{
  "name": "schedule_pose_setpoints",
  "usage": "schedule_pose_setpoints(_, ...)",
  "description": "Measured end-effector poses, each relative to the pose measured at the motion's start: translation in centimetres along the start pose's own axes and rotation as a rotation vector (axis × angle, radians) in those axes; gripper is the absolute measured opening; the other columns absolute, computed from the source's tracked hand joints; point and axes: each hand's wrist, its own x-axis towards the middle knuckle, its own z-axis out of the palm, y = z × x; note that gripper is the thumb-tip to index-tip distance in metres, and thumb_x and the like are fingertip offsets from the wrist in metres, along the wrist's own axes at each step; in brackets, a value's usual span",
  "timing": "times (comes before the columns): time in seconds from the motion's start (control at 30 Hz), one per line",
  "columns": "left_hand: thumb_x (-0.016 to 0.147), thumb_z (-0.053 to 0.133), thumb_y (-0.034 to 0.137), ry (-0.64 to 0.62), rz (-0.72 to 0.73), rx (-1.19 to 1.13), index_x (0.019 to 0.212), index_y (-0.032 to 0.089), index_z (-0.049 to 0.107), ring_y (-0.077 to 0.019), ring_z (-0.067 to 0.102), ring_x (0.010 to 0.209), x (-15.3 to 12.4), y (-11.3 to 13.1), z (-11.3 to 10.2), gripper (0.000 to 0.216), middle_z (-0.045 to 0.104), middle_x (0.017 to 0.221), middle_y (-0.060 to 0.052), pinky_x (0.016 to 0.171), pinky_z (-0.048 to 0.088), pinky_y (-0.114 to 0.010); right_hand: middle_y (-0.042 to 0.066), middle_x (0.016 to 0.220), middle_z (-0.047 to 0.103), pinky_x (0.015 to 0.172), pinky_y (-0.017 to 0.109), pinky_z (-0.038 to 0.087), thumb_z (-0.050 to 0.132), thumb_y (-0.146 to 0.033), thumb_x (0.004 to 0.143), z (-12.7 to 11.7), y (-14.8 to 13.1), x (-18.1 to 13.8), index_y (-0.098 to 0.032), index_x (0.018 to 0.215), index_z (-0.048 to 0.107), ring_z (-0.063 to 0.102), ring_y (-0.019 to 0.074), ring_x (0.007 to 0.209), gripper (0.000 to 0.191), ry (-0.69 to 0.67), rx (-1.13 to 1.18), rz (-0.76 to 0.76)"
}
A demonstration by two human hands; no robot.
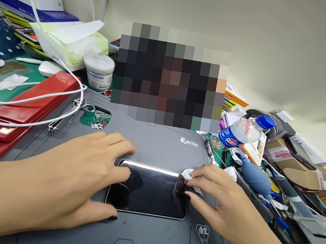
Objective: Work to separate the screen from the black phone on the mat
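A smartphone (pixel 150 195) with a dark glossy screen lies flat, sideways on, on the grey work mat (pixel 144 235). My left hand (pixel 98 173) is spread at the phone's left end. Its index fingertip meets the screen near the upper left corner, and the thumb rests on the mat just below the lower edge. At the right end, my right hand (pixel 219 194) has its fingers curled on a crumpled white wipe (pixel 187 173) by the upper right corner. That thumb is close to the phone's right edge. Part of the wipe is hidden under the fingers.
To the left are a red tool case (pixel 23 115), a looped white cable (pixel 24 126), scissors (pixel 81 106) and a paste tub (pixel 98 71). A Pepsi bottle (pixel 242 133), a blue air blower (pixel 255 177) and cluttered tools line the right. A pixelated block covers the back middle.
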Motion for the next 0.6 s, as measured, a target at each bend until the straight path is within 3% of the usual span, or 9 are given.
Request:
schedule_pose_setpoints(0.2,0.087,0.100,0.061,0.112,-0.130,-0.125,0.110,0.032,0.087,-0.0409,0.075,0.139,-0.7,1.0,1.5,0.039,0.081,0.145,-0.012,0.123,0.066,-0.059,0.008,0.108,0.083,0.088,0.043,0.066,0.062,-0.020,0.115,0.1,0.2,-0.3,-0.027,0.112,0.082,0.082,0.0265,0.100,0.021,0.005,-0.015,-0.018)
schedule_pose_setpoints(0.33,0.087,0.098,0.068,0.118,-0.129,-0.125,0.115,0.033,0.087,-0.0426,0.072,0.143,-0.3,1.3,1.9,0.046,0.079,0.148,-0.012,0.126,0.064,-0.061,0.007,0.110,0.083,0.087,0.041,0.066,0.061,-0.020,0.115,0.0,0.1,-0.3,-0.028,0.118,0.081,0.082,0.0261,0.100,0.021,0.014,-0.022,-0.038)
schedule_pose_setpoints(0.47,0.087,0.097,0.069,0.123,-0.110,-0.137,0.115,0.033,0.087,-0.0428,0.072,0.144,0.2,1.5,2.2,0.047,0.079,0.150,-0.012,0.127,0.064,-0.062,0.013,0.126,0.084,0.095,0.046,0.069,0.067,-0.023,0.114,-0.8,-0.5,0.2,-0.027,0.114,0.081,0.085,0.0299,0.112,0.015,0.055,-0.066,-0.057)
schedule_pose_setpoints(0.6,0.088,0.097,0.069,0.127,-0.091,-0.143,0.115,0.033,0.087,-0.0428,0.072,0.145,-0.2,1.7,2.5,0.046,0.079,0.151,-0.011,0.127,0.064,-0.063,0.017,0.138,0.084,0.099,0.053,0.074,0.074,-0.026,0.112,-1.6,-1.2,0.7,-0.027,0.110,0.086,0.085,0.0360,0.125,0.012,-0.014,-0.063,-0.110)
